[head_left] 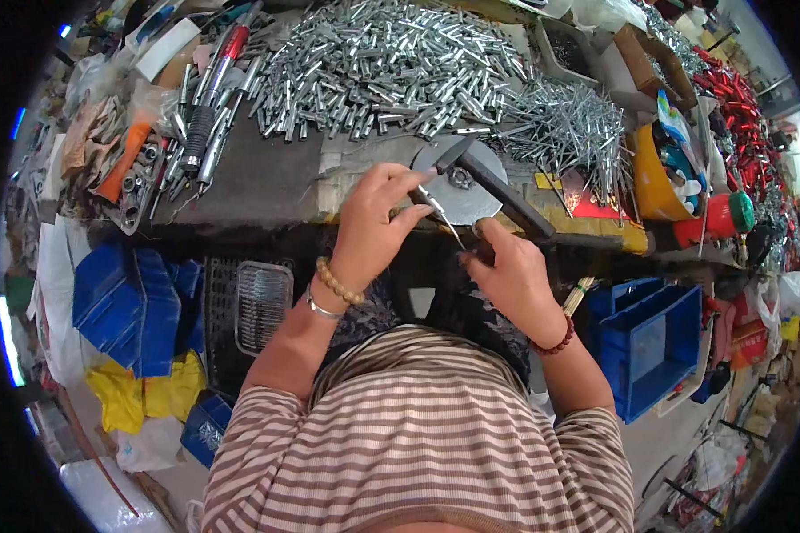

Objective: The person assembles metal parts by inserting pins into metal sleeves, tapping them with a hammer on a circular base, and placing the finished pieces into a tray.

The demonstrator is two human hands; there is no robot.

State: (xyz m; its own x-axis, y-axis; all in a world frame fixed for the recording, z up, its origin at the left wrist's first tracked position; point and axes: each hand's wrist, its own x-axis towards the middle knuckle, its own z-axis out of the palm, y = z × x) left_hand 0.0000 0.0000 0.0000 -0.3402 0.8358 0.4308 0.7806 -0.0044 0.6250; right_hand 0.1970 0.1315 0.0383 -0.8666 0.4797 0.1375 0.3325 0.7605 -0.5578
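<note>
At centre frame we see the left hand [375,224] pinching a thin metal pin [439,213] over the round steel disc [460,183]. Just right, the right hand [509,272] is clenched on a hammer [498,190], its head resting on the disc. A heap of metal tubes [391,67] fills the upper centre.

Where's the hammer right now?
In the head view, the hammer is right of centre at the bench edge, gripped by the right hand, its head over the round metal plate.

The left hand [378,222] pinches a thin metal rod [442,216] over a round metal disc [462,191]; the right hand [511,271] grips a dark hammer [498,191] nearby.
</note>
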